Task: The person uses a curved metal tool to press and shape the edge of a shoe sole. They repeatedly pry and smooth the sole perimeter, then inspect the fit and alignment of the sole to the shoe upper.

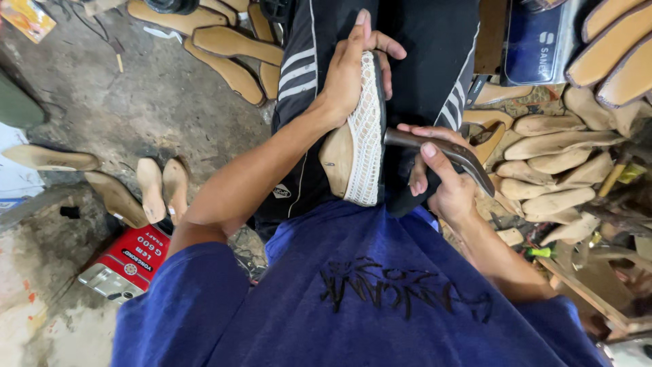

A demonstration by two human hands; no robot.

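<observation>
Left hand (350, 75) grips shoe (360, 136); right hand (445, 180) holds tool (441, 149).

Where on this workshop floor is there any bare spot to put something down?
Bare concrete floor lies between the insoles along the top and the pair of wooden lasts below. Right of the person's right hand, the stacked lasts and tools crowd everything. The red tin fills the lower left.

Stained concrete floor (156, 102) w/ wooden shoe lasts (163, 187), tan insoles (227, 58) & red tin (129, 261) lying on it
</observation>
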